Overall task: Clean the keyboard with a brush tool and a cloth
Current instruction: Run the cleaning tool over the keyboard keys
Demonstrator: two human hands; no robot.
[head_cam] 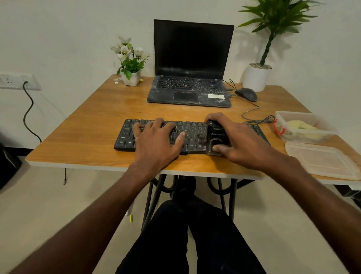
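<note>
A black keyboard [193, 138] lies flat near the front edge of the wooden tabletop [97, 131], its long side running left to right and its keys looking dusty. On its right part rests the brush tool [217, 136], a glossy black block with a loop-shaped cut-out at the near end. A pale yellow cloth [300, 126] sits bunched in a clear plastic container [306, 135] to the right, well apart from the keyboard.

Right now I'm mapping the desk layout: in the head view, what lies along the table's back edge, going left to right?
Flower pot → laptop → mouse → plant pot.
</note>
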